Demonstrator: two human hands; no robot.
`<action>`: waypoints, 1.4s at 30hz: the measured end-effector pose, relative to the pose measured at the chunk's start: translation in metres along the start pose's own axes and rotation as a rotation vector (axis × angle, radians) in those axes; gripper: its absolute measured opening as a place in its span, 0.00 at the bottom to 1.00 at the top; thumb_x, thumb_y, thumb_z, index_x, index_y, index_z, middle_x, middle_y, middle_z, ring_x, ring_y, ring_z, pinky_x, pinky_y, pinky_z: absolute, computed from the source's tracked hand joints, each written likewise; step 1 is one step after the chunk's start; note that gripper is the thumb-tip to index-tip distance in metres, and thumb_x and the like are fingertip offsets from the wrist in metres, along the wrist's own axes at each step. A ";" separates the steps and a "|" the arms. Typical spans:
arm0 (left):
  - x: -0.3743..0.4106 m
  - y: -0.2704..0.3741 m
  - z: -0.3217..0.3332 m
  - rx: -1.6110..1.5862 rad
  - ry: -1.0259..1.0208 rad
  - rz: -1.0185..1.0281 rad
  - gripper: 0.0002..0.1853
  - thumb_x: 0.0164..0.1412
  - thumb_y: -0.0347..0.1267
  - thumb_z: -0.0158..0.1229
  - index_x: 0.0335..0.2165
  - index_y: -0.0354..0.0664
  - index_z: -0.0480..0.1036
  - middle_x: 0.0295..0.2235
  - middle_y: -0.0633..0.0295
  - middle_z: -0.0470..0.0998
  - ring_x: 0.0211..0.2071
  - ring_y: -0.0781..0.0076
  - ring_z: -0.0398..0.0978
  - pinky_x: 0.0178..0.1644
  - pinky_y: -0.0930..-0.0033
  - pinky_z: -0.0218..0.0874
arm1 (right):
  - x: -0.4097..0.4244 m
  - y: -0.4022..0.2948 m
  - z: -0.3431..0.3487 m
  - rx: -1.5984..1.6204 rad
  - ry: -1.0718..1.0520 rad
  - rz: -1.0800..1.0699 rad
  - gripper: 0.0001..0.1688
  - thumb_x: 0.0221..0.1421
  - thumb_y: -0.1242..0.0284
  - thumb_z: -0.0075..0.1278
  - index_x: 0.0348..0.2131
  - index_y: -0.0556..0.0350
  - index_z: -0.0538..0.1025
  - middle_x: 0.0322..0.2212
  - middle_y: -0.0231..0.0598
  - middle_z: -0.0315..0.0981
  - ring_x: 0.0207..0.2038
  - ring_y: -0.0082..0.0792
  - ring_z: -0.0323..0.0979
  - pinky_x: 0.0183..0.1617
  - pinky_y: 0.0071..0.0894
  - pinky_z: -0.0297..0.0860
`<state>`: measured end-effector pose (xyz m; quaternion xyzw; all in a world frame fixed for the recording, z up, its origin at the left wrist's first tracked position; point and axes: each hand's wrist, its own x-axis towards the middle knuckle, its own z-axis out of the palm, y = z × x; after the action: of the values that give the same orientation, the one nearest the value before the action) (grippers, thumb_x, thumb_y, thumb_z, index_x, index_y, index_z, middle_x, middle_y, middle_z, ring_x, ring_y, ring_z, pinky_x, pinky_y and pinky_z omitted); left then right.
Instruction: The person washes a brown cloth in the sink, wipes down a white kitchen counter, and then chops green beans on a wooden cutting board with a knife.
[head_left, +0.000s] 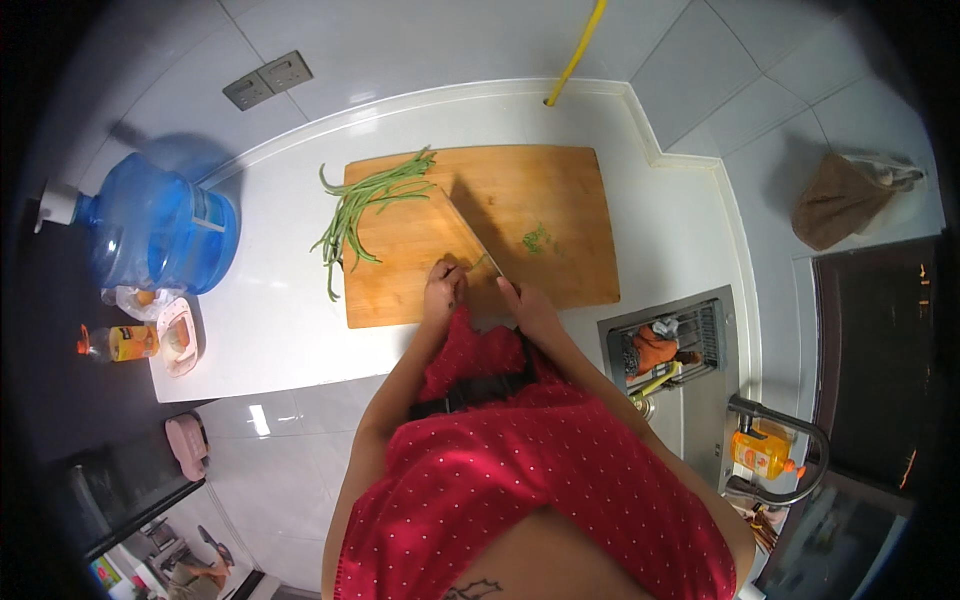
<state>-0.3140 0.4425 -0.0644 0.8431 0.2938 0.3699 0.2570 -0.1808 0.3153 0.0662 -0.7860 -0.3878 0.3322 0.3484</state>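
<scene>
My right hand (527, 305) grips the handle of a kitchen knife (470, 232), its blade slanting away to the upper left over a wooden cutting board (420, 300). Close to the blade's near end, my left hand (445, 285) pinches a thin green bean (478, 262). A loose bunch of long green beans (360, 206) lies across the board's left corner and overhangs its edge. Right of the knife is a small pile of cut green pieces (535, 238). The blade casts a dark shadow on the board.
A large blue water jug (172, 225) stands left on the white countertop (292, 345), near a pink-rimmed dish (177, 337) and a bottle with an orange cap (124, 343). At right are a sink (694, 412), its rack (709, 337) and a curved faucet (814, 442).
</scene>
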 end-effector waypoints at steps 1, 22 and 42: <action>0.005 0.008 -0.003 0.008 0.014 0.023 0.10 0.39 0.20 0.55 0.26 0.38 0.76 0.26 0.55 0.70 0.30 0.57 0.70 0.32 0.63 0.64 | 0.002 0.008 0.003 -0.001 0.028 0.023 0.37 0.58 0.48 0.35 0.27 0.69 0.73 0.19 0.59 0.68 0.26 0.55 0.70 0.32 0.44 0.63; 0.006 0.015 -0.006 0.013 0.055 -0.007 0.06 0.45 0.20 0.55 0.27 0.37 0.74 0.24 0.53 0.70 0.28 0.54 0.70 0.32 0.61 0.64 | 0.002 0.054 -0.003 0.054 0.181 0.009 0.34 0.58 0.47 0.36 0.23 0.63 0.70 0.12 0.44 0.61 0.18 0.37 0.64 0.24 0.37 0.59; 0.009 0.016 -0.005 -0.012 0.011 -0.038 0.05 0.48 0.23 0.55 0.28 0.36 0.73 0.26 0.50 0.71 0.29 0.52 0.70 0.33 0.59 0.64 | 0.000 0.029 0.008 0.002 0.073 0.076 0.39 0.57 0.44 0.31 0.33 0.65 0.74 0.26 0.59 0.71 0.33 0.56 0.71 0.38 0.43 0.64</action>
<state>-0.3079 0.4390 -0.0469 0.8336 0.3090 0.3716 0.2675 -0.1764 0.3049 0.0385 -0.8114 -0.3443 0.3166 0.3505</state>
